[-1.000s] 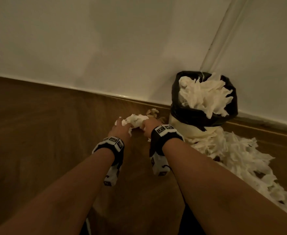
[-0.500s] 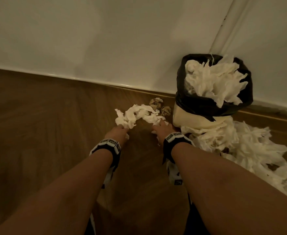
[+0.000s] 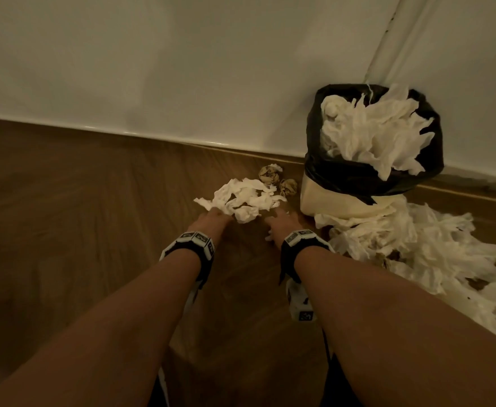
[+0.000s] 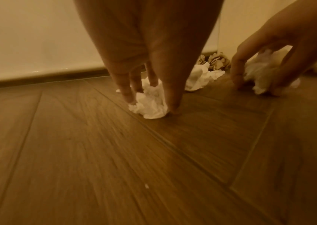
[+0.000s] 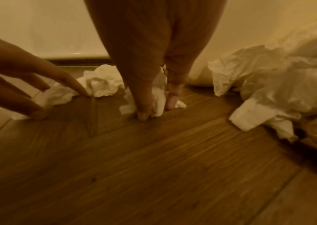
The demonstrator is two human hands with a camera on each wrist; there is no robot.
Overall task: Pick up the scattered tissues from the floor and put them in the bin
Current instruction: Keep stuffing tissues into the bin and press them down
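A loose clump of white tissues (image 3: 242,198) lies on the wooden floor just left of the bin (image 3: 343,201), a cream bin with a black liner that is heaped with tissues. My left hand (image 3: 214,218) stands fingertips-down at the clump's near left end. Its thumb and fingers pinch a tissue wad (image 4: 150,105) against the floor. My right hand (image 3: 282,221) is at the clump's near right end and pinches another tissue piece (image 5: 158,103) between thumb and finger.
A large spread of white tissues (image 3: 417,254) covers the floor in front of and to the right of the bin. Two brown crumpled paper balls (image 3: 270,174) sit by the white wall's skirting (image 3: 153,133). Bare wood floor lies to the left.
Both hands have drawn back from the wall toward me and lowered to the floor. The tissue clump they had bunched between them now lies spread out beyond the fingertips.
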